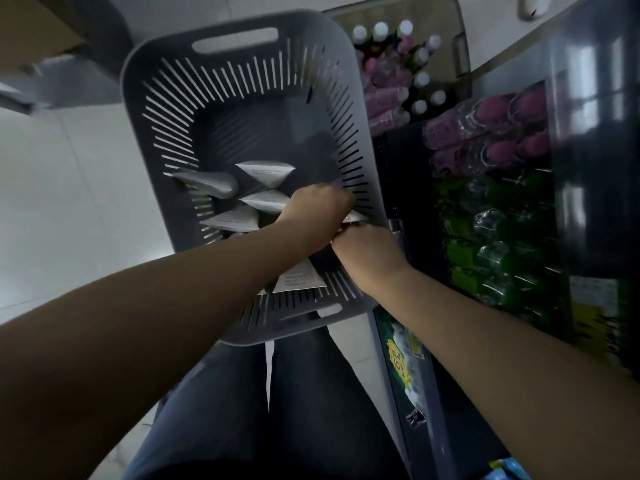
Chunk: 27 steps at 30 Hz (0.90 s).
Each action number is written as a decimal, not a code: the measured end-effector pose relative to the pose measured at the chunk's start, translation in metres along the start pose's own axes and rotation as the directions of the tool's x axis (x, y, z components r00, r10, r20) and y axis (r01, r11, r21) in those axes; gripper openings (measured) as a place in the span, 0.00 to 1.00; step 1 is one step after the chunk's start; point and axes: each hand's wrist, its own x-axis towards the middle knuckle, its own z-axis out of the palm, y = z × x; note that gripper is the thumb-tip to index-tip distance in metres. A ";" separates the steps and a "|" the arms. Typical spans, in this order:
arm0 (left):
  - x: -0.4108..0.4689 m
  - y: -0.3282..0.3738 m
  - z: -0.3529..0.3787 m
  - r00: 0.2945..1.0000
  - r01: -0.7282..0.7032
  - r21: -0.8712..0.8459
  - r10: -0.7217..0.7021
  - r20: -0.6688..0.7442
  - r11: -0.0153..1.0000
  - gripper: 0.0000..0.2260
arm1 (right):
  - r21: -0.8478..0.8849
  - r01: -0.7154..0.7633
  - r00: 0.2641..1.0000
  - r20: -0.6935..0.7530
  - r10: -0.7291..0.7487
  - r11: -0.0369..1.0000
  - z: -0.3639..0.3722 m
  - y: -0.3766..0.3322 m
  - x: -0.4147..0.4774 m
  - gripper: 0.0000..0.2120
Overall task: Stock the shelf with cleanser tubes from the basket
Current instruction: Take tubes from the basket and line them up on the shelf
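Note:
A grey slotted basket [166,98] sits on the floor in front of my legs. Several white cleanser tubes lie inside, among them one at the middle [266,173] and one near the front wall [299,277]. Both of my hands reach into the basket at its right side. My left hand [317,209] and my right hand [367,252] are closed together around a white tube [353,218], of which only the tip shows between them. The shelf [408,188] stands right of the basket.
The shelf holds pink bottles [502,133] and green bottles [485,244] in plastic wrap. A tinted bin [460,46] with white-capped bottles stands behind the basket. White tiled floor lies to the left. A cardboard box [38,26] sits at the top left.

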 end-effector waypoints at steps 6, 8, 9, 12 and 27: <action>-0.016 0.004 -0.022 1.000 0.010 0.035 -0.010 -0.002 0.999 0.07 | 0.095 -0.028 0.997 -0.072 0.035 0.995 -0.001 -0.001 -0.012 0.10; -0.022 0.006 -0.035 1.000 -0.003 0.033 0.003 -0.008 0.999 0.07 | 0.151 -0.049 0.994 -0.093 0.064 0.987 -0.009 0.000 -0.019 0.10; -0.026 0.008 -0.043 1.000 -0.009 0.029 0.010 -0.012 1.000 0.08 | 0.174 -0.068 0.991 -0.100 0.087 0.982 -0.015 0.000 -0.024 0.10; -0.035 0.010 -0.068 0.999 -0.034 0.049 0.036 -0.034 0.998 0.08 | 0.201 -0.123 0.981 -0.126 0.150 0.972 -0.040 0.001 -0.042 0.11; -0.107 0.028 -0.186 0.924 -0.258 0.334 0.332 -0.188 0.906 0.10 | 0.304 -0.399 0.838 -0.261 0.478 0.865 -0.115 -0.047 -0.144 0.08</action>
